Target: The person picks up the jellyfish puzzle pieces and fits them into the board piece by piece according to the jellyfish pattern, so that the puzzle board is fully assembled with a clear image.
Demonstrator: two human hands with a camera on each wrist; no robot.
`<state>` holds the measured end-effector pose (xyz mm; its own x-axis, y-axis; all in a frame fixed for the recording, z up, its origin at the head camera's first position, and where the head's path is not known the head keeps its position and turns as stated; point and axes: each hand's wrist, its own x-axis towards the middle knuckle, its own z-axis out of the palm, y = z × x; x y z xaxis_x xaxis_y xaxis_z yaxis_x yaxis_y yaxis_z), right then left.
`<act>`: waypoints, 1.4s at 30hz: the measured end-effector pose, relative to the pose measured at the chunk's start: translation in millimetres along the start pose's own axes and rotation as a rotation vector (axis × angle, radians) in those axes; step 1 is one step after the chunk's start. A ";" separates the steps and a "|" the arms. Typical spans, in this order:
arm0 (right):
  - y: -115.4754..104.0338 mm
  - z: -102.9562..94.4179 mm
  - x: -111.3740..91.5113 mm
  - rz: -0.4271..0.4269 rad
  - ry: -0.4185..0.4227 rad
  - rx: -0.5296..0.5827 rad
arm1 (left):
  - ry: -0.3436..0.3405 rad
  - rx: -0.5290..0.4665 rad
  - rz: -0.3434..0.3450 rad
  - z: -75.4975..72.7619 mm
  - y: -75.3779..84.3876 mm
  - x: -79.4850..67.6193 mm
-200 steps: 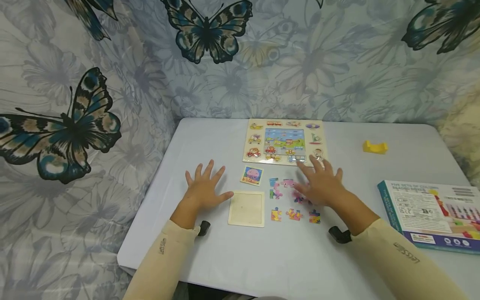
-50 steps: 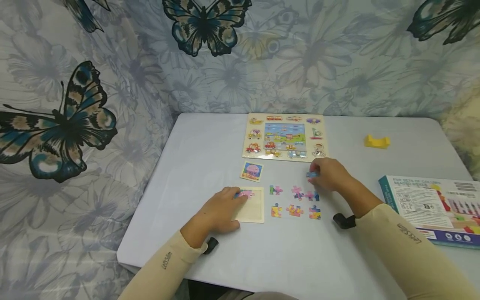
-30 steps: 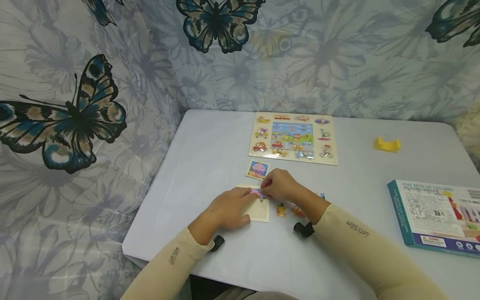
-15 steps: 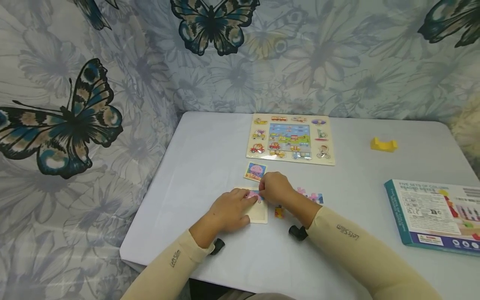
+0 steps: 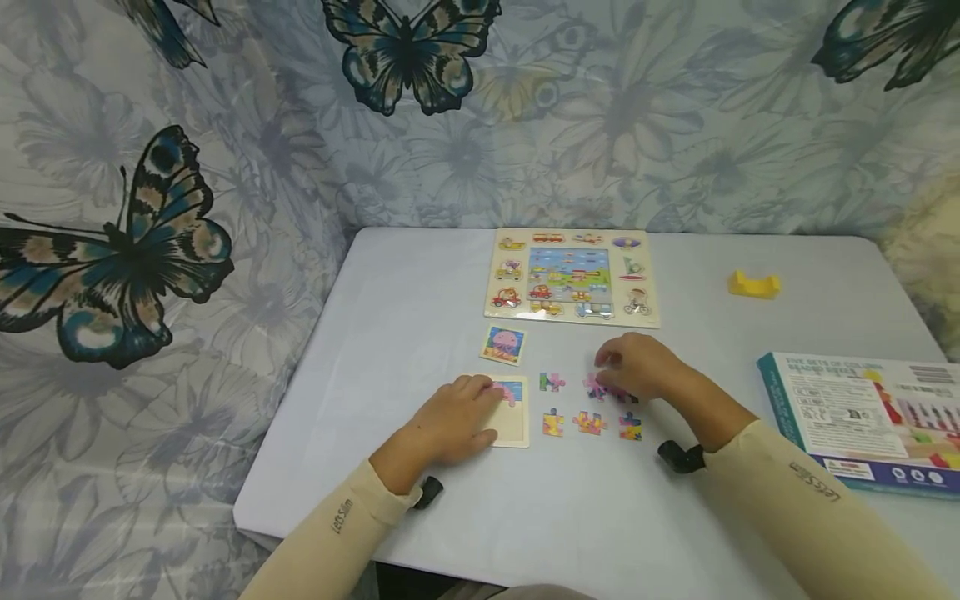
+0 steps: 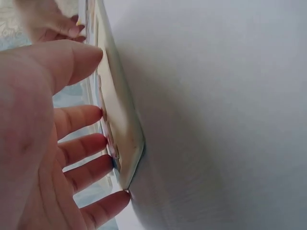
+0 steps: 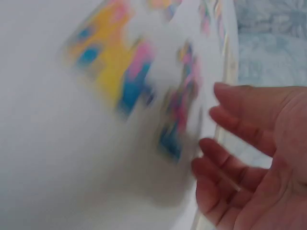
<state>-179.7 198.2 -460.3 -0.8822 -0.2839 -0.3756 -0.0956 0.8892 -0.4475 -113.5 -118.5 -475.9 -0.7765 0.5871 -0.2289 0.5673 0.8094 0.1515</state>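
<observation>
My left hand point(image 5: 453, 421) rests on the small wooden puzzle tray point(image 5: 512, 432), fingers extended over its upper left part. In the left wrist view its fingertips lie along the tray point(image 6: 120, 120) and at its edge. Blue and pink jigsaw pieces point(image 5: 514, 392) sit along the tray's top, partly covered by those fingers. My right hand point(image 5: 641, 367) hovers just over the loose pink jigsaw pieces point(image 5: 592, 385), partly hiding them. In the right wrist view, its fingers are loosely bent with a gap to the thumb and nothing between; pieces point(image 7: 180, 108) lie beside them.
A green-and-pink piece point(image 5: 551, 382) and a row of yellowish pieces point(image 5: 589, 423) lie right of the tray. Above it is an octopus picture card point(image 5: 503, 344). Farther back are a vehicle puzzle board point(image 5: 495, 287) and a yellow block point(image 5: 753, 285). A flat box point(image 5: 862, 417) lies at right.
The right hand brought a blue piece to the tray's top right, let it go, and moved back right to the loose pieces. The left hand came onto the tray earlier and stays there.
</observation>
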 end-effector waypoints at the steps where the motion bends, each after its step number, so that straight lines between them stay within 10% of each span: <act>1: 3.6 -0.3 -0.8 -0.004 -0.001 -0.002 | -0.003 -0.010 -0.006 -0.2 -1.6 -0.7; 18: -48.7 40.0 10.6 -0.199 0.138 -0.105 | 0.059 -0.119 -0.095 7.4 -31.1 -34.4; 31: -72.8 26.9 11.1 -0.213 0.100 0.124 | 0.101 -0.127 -0.005 16.9 -36.7 -59.7; 42: -127.1 69.9 26.3 -0.228 -0.028 0.290 | 0.126 -0.095 0.043 8.6 -32.8 -58.0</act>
<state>-158.5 52.7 -470.0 -0.8401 -0.4759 -0.2602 -0.1495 0.6644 -0.7323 -84.7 -179.2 -475.9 -0.7840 0.6129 -0.0988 0.5765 0.7777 0.2506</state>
